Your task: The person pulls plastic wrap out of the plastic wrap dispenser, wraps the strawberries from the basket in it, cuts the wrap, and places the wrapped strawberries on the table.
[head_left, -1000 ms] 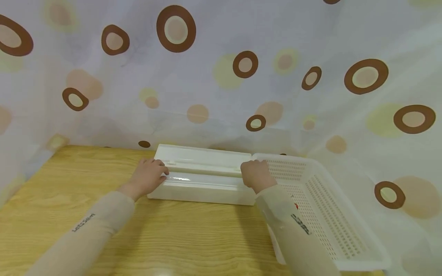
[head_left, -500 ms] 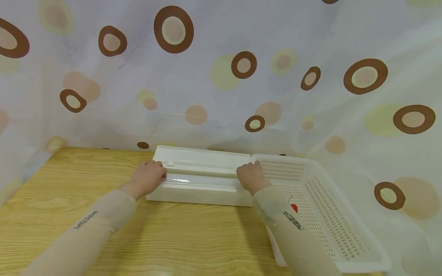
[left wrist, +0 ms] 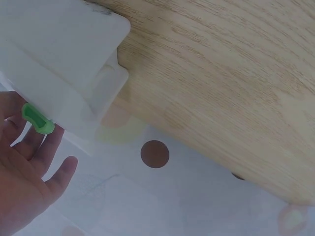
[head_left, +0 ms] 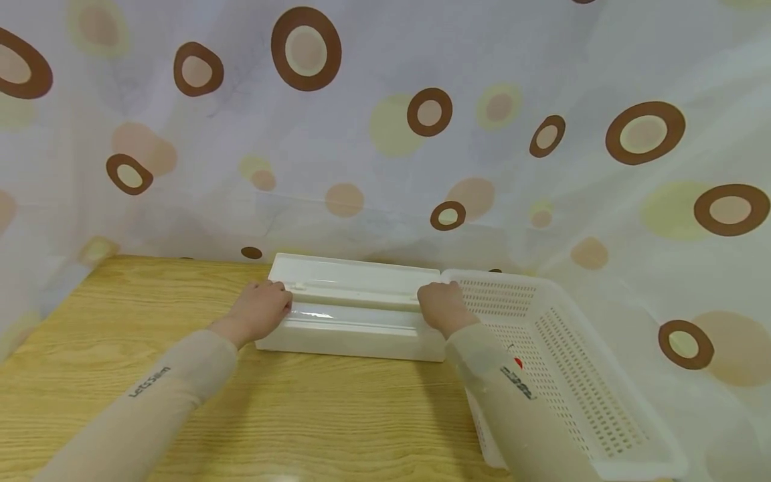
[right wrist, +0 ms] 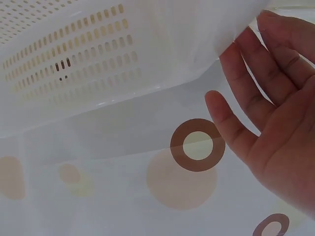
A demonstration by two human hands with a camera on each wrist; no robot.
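A long, glossy white plastic box (head_left: 349,345) stands on the wooden table, its lid (head_left: 355,271) raised and leaning at the back. My left hand (head_left: 255,309) grips the left end of the box where lid and body meet. In the left wrist view, a green clip (left wrist: 38,119) shows at the box's end, between the curled fingers of that hand. At the right end my right hand (head_left: 442,306) holds on with bent fingers, its knuckles up. Its fingertips overlap the white basket's edge in the right wrist view. The inner ends of the box are hidden behind both hands.
A white perforated basket (head_left: 608,375) stands at the right, close against the box's right end, partly behind my right sleeve. A small red mark (head_left: 518,362) with a dark stem shows inside it. A patterned curtain (head_left: 355,147) hangs behind the table (head_left: 337,422).
My left fingers have closed in more tightly on the box's end. My right hand has shifted slightly along its end. The box and lid stay nearly where they were.
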